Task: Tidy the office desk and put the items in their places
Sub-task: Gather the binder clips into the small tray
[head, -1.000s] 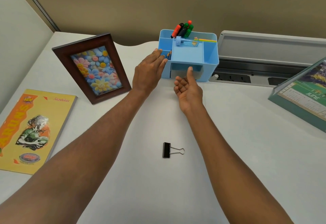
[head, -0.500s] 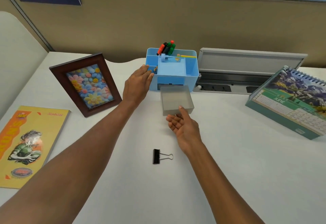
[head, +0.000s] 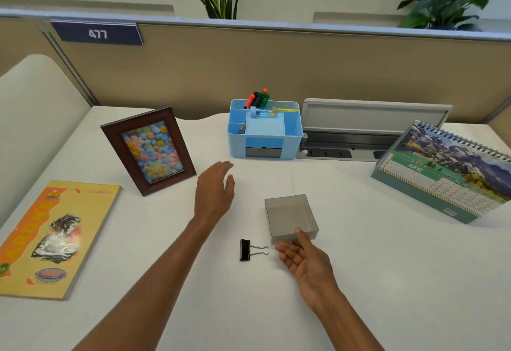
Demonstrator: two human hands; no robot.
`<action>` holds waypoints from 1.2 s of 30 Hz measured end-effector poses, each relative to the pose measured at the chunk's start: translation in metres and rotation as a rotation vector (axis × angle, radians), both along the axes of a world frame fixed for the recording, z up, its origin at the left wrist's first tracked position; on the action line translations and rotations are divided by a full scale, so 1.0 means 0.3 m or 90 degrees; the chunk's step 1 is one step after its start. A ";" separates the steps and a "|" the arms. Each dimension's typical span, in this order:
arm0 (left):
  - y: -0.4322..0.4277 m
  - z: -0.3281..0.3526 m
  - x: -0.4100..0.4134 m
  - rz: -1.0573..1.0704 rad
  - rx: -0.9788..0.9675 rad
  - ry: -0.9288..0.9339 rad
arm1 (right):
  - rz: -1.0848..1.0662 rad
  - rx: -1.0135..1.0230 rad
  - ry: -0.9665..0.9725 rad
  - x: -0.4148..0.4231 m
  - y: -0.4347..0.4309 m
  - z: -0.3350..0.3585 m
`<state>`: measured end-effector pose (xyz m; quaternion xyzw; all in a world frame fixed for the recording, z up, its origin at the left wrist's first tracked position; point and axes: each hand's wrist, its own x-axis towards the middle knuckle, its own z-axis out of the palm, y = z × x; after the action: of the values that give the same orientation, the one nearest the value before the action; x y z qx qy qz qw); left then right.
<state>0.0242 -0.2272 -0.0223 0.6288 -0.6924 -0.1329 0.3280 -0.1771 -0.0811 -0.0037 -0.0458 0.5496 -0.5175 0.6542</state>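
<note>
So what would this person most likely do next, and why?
Probably the left hand reaches down to pinch the binder clip. That hand hovers open and empty, the clip lies loose on the desk, and the grey drawer sits beside it, the right hand touching its wall.

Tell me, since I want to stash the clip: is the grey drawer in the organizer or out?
Out. The drawer sits on the desk, apart from the organizer, by the right hand.
</note>
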 end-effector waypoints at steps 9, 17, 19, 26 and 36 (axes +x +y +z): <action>0.259 -0.134 0.028 -0.044 0.091 -0.141 | 0.084 0.017 0.035 -0.030 0.087 0.002; 0.304 -0.172 0.052 -0.092 0.129 -0.235 | 0.261 -0.216 0.558 0.038 0.109 0.049; 0.306 -0.173 0.052 -0.097 0.133 -0.241 | 0.419 -0.323 0.672 0.113 0.074 0.041; 0.310 -0.179 0.055 -0.109 0.154 -0.222 | 0.792 -0.229 1.081 0.288 0.006 0.026; 0.310 -0.174 0.051 -0.088 0.123 -0.225 | 0.534 -0.349 1.004 0.200 0.023 0.110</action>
<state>0.0394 -0.1341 -0.0746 0.6219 -0.7647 -0.1083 0.1295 -0.1170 -0.0743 0.0293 -0.7311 0.6322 -0.1701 0.1920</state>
